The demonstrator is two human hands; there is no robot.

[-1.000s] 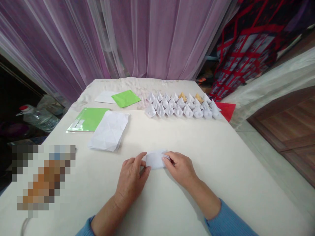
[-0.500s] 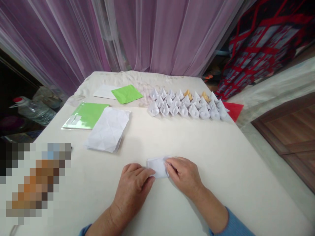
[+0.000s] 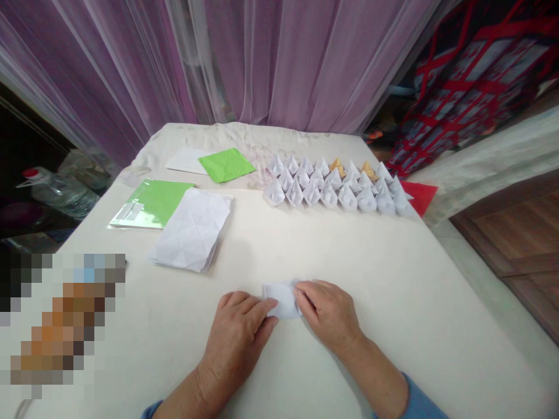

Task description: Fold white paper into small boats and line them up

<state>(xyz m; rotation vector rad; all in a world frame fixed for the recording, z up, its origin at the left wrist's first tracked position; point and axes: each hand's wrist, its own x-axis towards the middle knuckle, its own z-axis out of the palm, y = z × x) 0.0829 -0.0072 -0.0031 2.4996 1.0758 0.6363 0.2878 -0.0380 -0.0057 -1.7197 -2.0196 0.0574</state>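
A small folded piece of white paper lies flat on the cloth-covered table in front of me. At its left end, my left hand is closed, with thumb and forefinger on the lower left corner. My right hand pinches the opposite end, its fingers curled over the edge and hiding that part of the paper. Up and to the left rests a stack of creased white sheets. Farther back on the right stand several rows of folded paper boats, mostly white with two golden yellow ones.
A green paper pack in clear wrapping is partly under the creased stack. Behind it lie a green paper piece and a white sheet. Red paper sits by the right table edge. A plastic bottle stands beyond the left edge.
Both hands keep their hold on the folded paper with hardly any movement. The whole view has shifted very slightly.
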